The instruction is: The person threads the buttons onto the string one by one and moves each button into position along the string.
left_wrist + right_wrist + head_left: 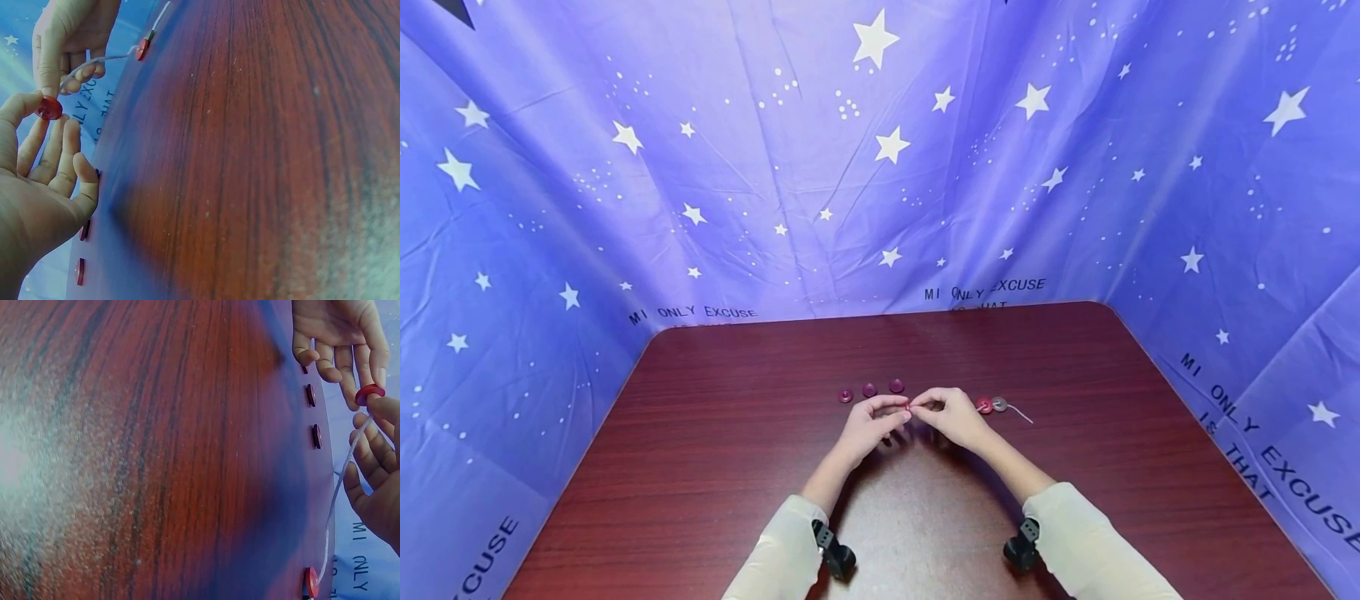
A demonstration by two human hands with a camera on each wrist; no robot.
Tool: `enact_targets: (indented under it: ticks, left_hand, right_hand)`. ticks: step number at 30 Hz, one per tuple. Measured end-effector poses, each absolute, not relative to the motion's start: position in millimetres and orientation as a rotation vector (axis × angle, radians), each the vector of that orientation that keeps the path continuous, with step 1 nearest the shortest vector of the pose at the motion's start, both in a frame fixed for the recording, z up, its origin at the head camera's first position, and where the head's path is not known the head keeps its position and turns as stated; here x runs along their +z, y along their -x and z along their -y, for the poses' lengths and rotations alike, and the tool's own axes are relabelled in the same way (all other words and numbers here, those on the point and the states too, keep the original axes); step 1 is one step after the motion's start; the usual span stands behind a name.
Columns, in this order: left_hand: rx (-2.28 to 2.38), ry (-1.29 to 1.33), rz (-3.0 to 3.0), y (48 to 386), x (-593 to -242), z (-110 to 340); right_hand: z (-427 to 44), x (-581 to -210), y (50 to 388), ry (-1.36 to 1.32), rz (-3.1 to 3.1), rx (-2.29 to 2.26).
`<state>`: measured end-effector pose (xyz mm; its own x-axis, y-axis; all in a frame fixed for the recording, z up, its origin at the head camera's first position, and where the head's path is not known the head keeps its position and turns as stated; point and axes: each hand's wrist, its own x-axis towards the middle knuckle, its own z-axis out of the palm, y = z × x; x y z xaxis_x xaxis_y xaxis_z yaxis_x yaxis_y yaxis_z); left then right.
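Observation:
Just above the table, my left hand [871, 427] pinches a round red button [49, 107] between thumb and finger, its other fingers spread loosely. My right hand [953, 417] meets it from the right, thumb and index fingertip pinching a pale cord [340, 469] right at that button. Whether the cord passes through the button's hole is hidden by the fingertips. From the right hand the cord runs down to a red button [984, 406] and a grey button [999, 404], both strung on it on the table. Its tail lies beyond them to the right.
Three dark red-purple buttons lie in a row beyond the left hand: a left one [846, 396], a middle one [869, 389] and a right one [897, 386]. The wood-grain table [715, 450] is bordered by a blue star-patterned cloth [820, 167].

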<state>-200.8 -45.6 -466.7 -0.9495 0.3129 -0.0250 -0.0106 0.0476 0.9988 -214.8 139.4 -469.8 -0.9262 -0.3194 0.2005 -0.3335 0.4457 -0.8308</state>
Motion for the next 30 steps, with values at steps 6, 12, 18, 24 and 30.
enact_targets:
  ticks: [6, 12, 18, 24, 30]
  left_hand:
    - [1.993, -0.322, -2.117, 199.8, -463.9, 45.2]
    - [1.993, -0.332, -2.124, 198.4, -463.1, 44.8]
    - [1.995, -0.360, -2.144, 197.5, -461.2, 44.5]
    - [1.971, -0.401, -2.199, 196.6, -456.7, 45.5]
    - [1.902, -0.425, -2.285, 195.7, -454.8, 46.0]
  right_hand:
    - [-138.4, -470.0, 216.4, -0.530, 2.634, 1.558]
    - [-139.0, -472.2, 217.6, -0.549, 2.643, 1.594]
    - [-140.0, -471.2, 217.3, -0.564, 2.665, 1.647]
    - [-139.9, -470.6, 217.8, -0.539, 2.688, 1.689]
    - [-139.3, -464.5, 213.8, -0.551, 2.686, 1.763]
